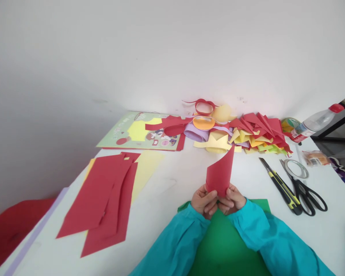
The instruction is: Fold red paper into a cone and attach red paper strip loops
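Over the surface (161, 222), left hand (203, 200) and right hand (232, 198) pinch red paper (219, 173) between them, low down, long axis upward

2 long teal sleeves (175, 243), loose, wrinkled, shiny-looking fabric, narrowing at wrists; 2 bare hands (202, 200).

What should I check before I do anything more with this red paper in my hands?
1. Grip on the red paper: ok, the left hand and right hand both hold its lower part.
2. Lower edge of the paper: cannot tell, the hands cover much of it.
3. Scissors set down: ok, they lie on the table to the right.
4. Knife blade drawn in: cannot tell, the tip is too small to judge.
5. Bottle closed: ok, its red cap is on.
6. Red sheets squared up: not ok, they overlap unevenly at the left.
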`<state>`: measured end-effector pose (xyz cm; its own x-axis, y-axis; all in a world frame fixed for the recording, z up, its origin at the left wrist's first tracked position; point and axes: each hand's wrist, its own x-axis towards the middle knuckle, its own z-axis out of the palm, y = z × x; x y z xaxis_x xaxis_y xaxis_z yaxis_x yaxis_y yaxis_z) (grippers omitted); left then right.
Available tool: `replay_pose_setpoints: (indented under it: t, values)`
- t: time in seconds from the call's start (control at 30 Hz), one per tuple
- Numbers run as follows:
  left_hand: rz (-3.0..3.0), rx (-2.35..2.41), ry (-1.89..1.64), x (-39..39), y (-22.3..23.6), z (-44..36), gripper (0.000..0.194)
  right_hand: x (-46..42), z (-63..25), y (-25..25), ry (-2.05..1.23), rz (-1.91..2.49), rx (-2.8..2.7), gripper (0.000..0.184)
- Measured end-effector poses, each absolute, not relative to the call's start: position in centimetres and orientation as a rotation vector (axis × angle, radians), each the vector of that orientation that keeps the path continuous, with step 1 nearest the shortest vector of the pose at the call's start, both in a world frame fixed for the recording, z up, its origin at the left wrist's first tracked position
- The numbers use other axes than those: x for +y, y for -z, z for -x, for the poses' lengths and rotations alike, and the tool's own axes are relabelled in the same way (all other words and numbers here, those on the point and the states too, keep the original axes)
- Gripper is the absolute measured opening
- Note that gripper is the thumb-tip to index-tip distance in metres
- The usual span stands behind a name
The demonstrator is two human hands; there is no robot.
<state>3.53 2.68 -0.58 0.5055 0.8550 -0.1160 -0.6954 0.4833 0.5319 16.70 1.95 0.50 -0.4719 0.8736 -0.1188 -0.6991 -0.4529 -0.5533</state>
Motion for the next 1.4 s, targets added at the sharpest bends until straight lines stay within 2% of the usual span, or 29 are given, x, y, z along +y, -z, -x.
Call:
replay_pose_setpoints:
  t: [0.17, 0.3, 0.5, 0.67, 0.8, 0.93, 1.13, 1.4]
  values:
    - [-0.461, 0.332, -0.935, 2.5, 0.8, -4.1, 0.021, 2.2, -16.7, 0.0, -2.072, 0.418, -0.607, 0.026]
    - [-0.474, 0.286, -0.895, 2.1, 0.7, -4.4, 0.027, 2.3, -16.8, 0.2, -2.108, 0.345, -0.661, 0.026]
    - [-0.426, 0.323, -0.932, 2.4, 0.3, -3.5, 0.021, 2.3, -16.9, 0.0, -2.067, 0.403, -0.615, 0.023]
    - [-0.401, 0.336, -0.941, 2.7, 0.3, -3.2, 0.017, 2.2, -16.6, 0.4, -2.033, 0.436, -0.595, 0.034]
    - [-0.406, 0.32, -0.933, 2.6, 0.6, -3.7, 0.021, 2.2, -16.5, 0.7, -2.049, 0.438, -0.617, 0.029]
    - [-0.41, 0.294, -0.906, 2.3, 0.6, -4.0, 0.026, 2.2, -16.5, 0.6, -2.086, 0.417, -0.63, 0.033]
    - [-0.35, 0.322, -0.926, 2.5, 0.1, -3.4, 0.016, 2.3, -16.8, 0.6, -2.034, 0.463, -0.543, 0.029]
    - [-0.36, 0.309, -0.948, 2.7, 0.7, -3.6, 0.015, 2.2, -16.4, 0.6, -2.035, 0.44, -0.569, 0.04]
